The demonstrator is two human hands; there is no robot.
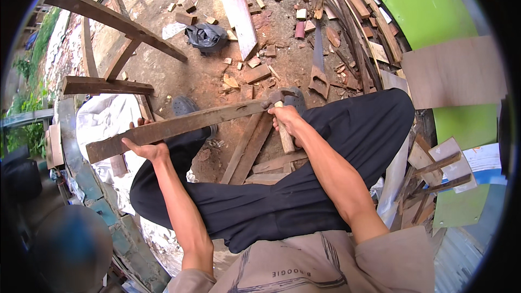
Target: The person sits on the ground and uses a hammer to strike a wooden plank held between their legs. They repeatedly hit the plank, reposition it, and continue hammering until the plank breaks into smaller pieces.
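from afar, i see the left grip [153, 151] clasping a long plank [209, 120], likely stiff, fairly heavy, best held mid-length; the right grip [288, 119] clamps a hammer handle [286, 141].

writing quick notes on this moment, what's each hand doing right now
Left hand: holding the wooden plank toward its left end.
Right hand: closed around the wooden handle of the hammer.

Cannot fully see the left hand [153, 151] behind the plank [190, 123], follow the pale board [234, 5] cut off at the far edge of the ground [184, 78], or identify the blurred round shape [73, 244].
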